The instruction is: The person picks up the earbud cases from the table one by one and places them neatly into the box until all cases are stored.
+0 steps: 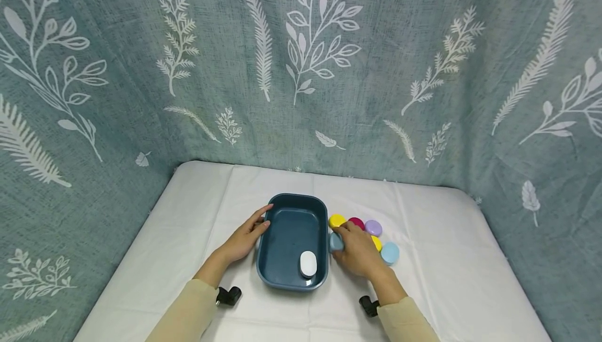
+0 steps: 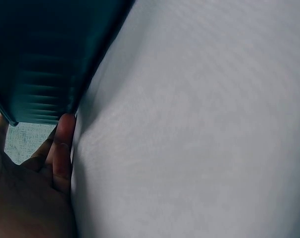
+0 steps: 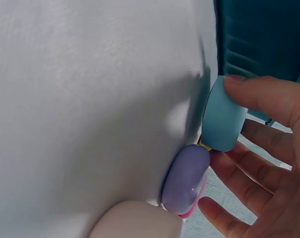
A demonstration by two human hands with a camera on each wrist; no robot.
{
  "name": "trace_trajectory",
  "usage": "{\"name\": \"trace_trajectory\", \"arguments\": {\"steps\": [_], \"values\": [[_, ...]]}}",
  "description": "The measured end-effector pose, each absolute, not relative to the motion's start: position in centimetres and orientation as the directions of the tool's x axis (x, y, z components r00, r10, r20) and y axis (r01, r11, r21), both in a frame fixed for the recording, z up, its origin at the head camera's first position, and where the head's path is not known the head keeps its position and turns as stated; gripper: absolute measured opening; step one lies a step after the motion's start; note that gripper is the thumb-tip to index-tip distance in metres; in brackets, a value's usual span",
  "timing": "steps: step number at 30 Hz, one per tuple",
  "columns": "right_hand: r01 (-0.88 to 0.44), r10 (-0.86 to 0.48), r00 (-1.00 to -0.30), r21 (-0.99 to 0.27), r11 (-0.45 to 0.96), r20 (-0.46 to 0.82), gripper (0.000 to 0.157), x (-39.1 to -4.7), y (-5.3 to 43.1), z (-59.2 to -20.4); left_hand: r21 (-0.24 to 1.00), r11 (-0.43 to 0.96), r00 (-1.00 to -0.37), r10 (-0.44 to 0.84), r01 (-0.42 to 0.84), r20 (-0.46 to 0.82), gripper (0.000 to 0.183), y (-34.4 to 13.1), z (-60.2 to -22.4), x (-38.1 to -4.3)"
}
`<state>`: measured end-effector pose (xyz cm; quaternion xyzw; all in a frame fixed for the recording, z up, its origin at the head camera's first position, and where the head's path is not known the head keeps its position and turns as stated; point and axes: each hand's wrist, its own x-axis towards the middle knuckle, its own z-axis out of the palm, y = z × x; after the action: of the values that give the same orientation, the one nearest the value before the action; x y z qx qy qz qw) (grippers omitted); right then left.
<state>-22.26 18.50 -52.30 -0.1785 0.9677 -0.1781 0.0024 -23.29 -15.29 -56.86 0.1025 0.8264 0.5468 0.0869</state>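
Observation:
A dark blue rectangular tub stands on the white table with a white oval piece inside, near its lower right corner. My left hand is at the tub's left side, its fingertips touching the rim. From the left wrist, fingers lie against the tub's outer wall. Just outside the right wall, my right hand pinches a smooth light blue rounded disc between thumb and fingers. Around that hand lie yellow, dark red, lavender and another light blue disc.
Another yellow disc is partly covered by the right hand. A pale rounded piece shows at the bottom of the right wrist view. Green patterned curtains surround the table. Black wrist-worn parts stick out beside both sleeves.

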Motion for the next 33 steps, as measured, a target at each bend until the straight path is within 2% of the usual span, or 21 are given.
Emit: {"name": "trace_trajectory", "arguments": {"steps": [10, 18, 33], "values": [[-0.361, -0.356, -0.931, -0.348, 0.865, 0.082, 0.061, -21.8, 18.6, -50.9, 0.917, 0.394, -0.966, 0.257, 0.065, -0.042, 0.051, -15.3, -56.8, -23.2], [-0.417, -0.387, -0.909, -0.339, 0.844, 0.154, 0.063, -21.4, 18.8, -49.6, 0.920, 0.386, -0.966, 0.254, 0.065, -0.039, 0.051, -15.2, -56.9, -23.3], [-0.442, -0.391, -0.896, -0.370, 0.817, 0.209, 0.062, -21.0, 19.0, -47.8, 0.916, 0.395, -0.966, 0.257, 0.074, -0.033, 0.052, -15.2, -56.8, -23.2]]}}
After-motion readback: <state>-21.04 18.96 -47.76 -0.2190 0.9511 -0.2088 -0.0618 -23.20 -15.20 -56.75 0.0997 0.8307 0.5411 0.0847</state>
